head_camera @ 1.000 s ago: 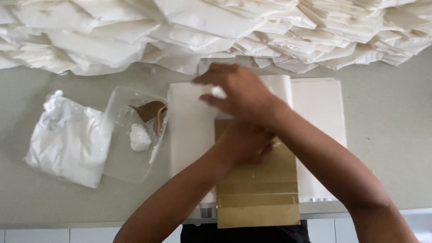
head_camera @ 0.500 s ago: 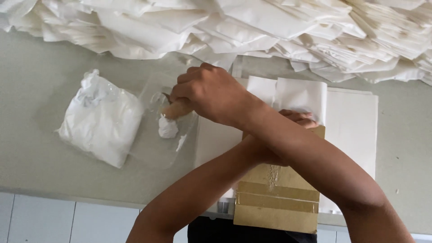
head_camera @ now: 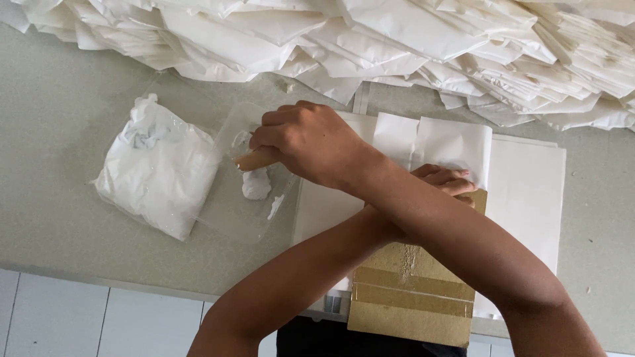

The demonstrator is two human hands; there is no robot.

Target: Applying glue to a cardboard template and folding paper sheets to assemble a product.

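Soft even daylight (faint shadows), perhaps slight motion blur.

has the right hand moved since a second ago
Yes. The right hand went left, off the white paper sheet and onto the wooden stick at the clear plastic tray.

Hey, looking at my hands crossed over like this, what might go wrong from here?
1. Your right hand holds the wooden-handled tool over the white paste blob on the clear plastic sheet; paste might drip onto the grey table.
2. With your arms crossed, your left hand alone pins the brown cardboard piece, which overhangs the table edge and might slip.
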